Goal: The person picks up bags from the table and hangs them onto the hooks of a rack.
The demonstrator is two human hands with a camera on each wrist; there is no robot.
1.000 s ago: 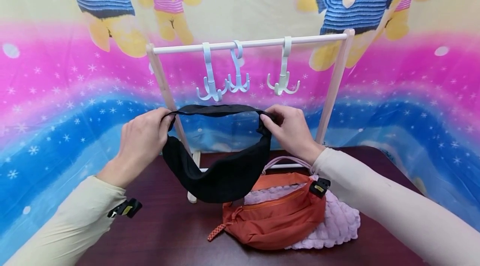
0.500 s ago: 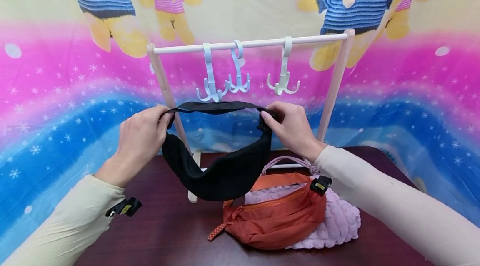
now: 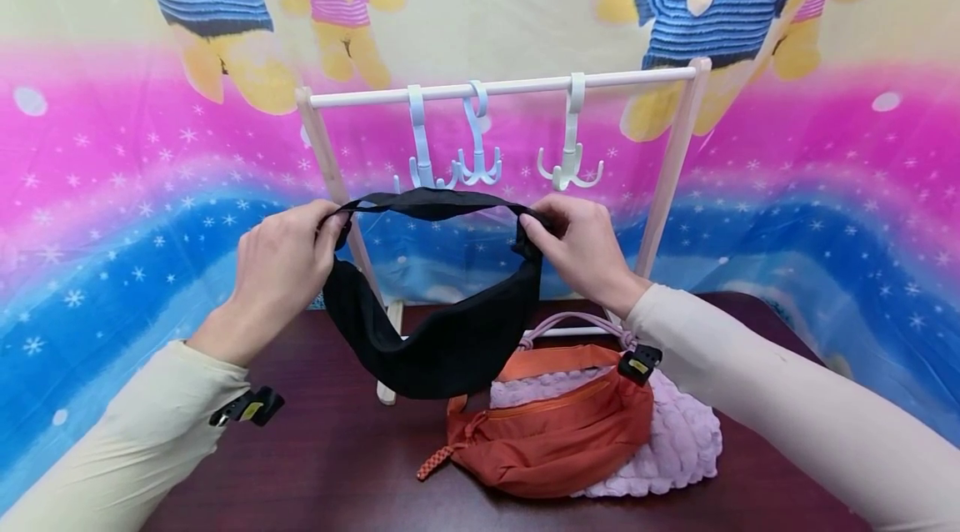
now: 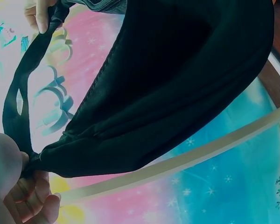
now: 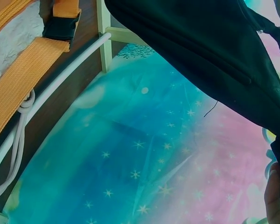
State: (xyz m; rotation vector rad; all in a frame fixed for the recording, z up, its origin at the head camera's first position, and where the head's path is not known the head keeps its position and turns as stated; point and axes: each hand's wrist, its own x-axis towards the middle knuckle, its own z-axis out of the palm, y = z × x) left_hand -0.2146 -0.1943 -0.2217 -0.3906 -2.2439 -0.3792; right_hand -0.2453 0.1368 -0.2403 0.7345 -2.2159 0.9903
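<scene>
A black waist bag (image 3: 438, 365) hangs in the air between both hands, its strap (image 3: 431, 203) spread into a wide loop. My left hand (image 3: 281, 261) pinches the loop's left end between thumb and fingers. At the right end, my right hand (image 3: 581, 244) grips the strap the same way. In the head view the strap overlaps the lower prongs of the left blue hook (image 3: 420, 136); whether they touch I cannot tell. A zipper (image 4: 107, 5) shows on the bag in the left wrist view. The right wrist view shows the bag's underside (image 5: 191, 51) and a loose thread.
A wooden rack's white rail (image 3: 517, 87) carries a second blue hook (image 3: 477, 153) and a pale green hook (image 3: 572, 153). On the dark table (image 3: 315, 457), a rust-orange waist bag (image 3: 555, 440) lies over a pink quilted bag (image 3: 690, 444). A printed cloth (image 3: 150, 248) hangs behind.
Both hands have risen slightly with the black waist bag. Its strap, earlier just below the left blue hook, now covers that hook's lower prongs in the head view.
</scene>
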